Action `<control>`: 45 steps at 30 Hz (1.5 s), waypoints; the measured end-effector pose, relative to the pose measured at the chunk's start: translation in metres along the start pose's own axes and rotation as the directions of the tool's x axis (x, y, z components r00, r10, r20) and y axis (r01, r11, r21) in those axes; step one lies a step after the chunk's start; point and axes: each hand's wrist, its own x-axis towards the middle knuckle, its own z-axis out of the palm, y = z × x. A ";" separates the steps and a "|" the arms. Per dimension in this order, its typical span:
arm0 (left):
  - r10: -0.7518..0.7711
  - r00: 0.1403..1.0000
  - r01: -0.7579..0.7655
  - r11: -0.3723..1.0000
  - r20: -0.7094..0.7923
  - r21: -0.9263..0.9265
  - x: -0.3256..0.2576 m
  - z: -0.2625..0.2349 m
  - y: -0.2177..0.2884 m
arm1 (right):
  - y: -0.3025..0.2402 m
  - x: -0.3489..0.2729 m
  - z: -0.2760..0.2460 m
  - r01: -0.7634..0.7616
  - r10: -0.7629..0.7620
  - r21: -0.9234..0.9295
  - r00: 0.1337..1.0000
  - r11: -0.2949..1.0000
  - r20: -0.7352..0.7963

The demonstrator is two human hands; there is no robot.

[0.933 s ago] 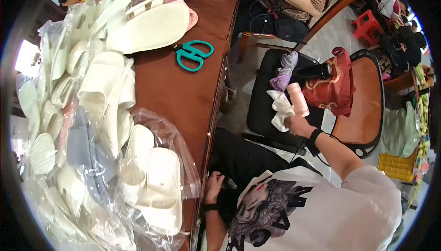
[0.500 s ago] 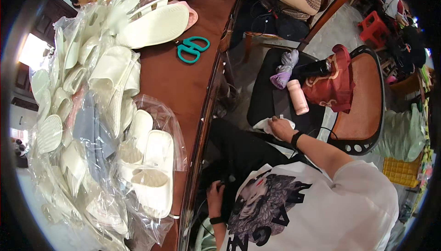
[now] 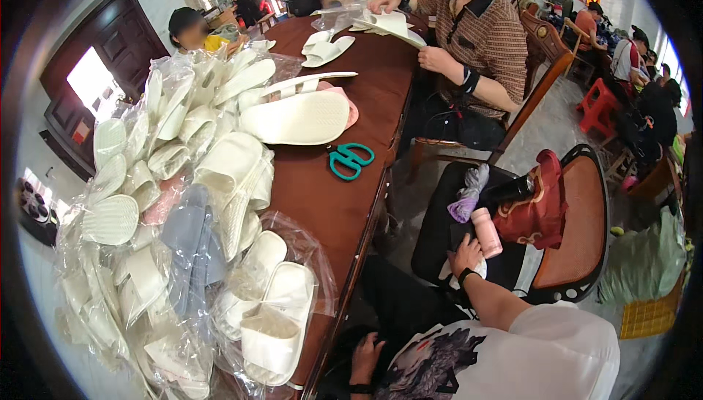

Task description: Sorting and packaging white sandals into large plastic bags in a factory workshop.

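My left hand (image 3: 365, 358) rests low beside the table edge, over my dark trousers. Its fingers are loosely apart and I see nothing in them. My right hand (image 3: 466, 255) reaches onto the black chair seat (image 3: 432, 248), its fingers closed on a crumpled white cloth (image 3: 480, 268), partly hidden under the hand. Close to those fingers lie a pink bottle (image 3: 486, 232), a folded purple-grey umbrella (image 3: 469, 193), a black flask (image 3: 509, 191) and a red bag (image 3: 538, 206).
Cream slippers (image 3: 282, 323) in clear plastic bags pile up on the brown table (image 3: 322, 217), with a grey pair (image 3: 192, 246) among them. Teal-handled scissors (image 3: 351, 161) lie near the edge. Across the table corner, a seated co-worker (image 3: 480, 41) handles a slipper. A red stool (image 3: 597, 107) stands farther off.
My view has tilted up, bringing the co-worker and the far room into sight. My right hand's fingers reach slightly farther across the seat. My left hand stays low by the table.
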 end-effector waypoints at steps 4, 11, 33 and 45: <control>0.007 1.000 -0.006 0.999 -0.013 0.049 -0.015 0.019 -0.035 | 0.004 0.004 0.009 -0.032 0.033 0.057 0.999 0.998 -0.023; -0.078 0.997 0.078 0.996 -0.006 -0.035 -0.031 0.009 -0.030 | 0.019 0.001 0.024 -0.028 0.031 0.104 0.999 0.994 -0.022; -0.071 0.997 0.071 0.997 0.024 -0.016 -0.020 0.005 -0.017 | 0.011 -0.001 0.015 -0.016 0.037 0.209 0.994 0.978 -0.098; -0.112 0.993 0.113 0.993 0.047 -0.026 -0.020 0.005 -0.020 | 0.008 0.000 0.013 -0.003 0.026 0.219 0.994 0.976 -0.105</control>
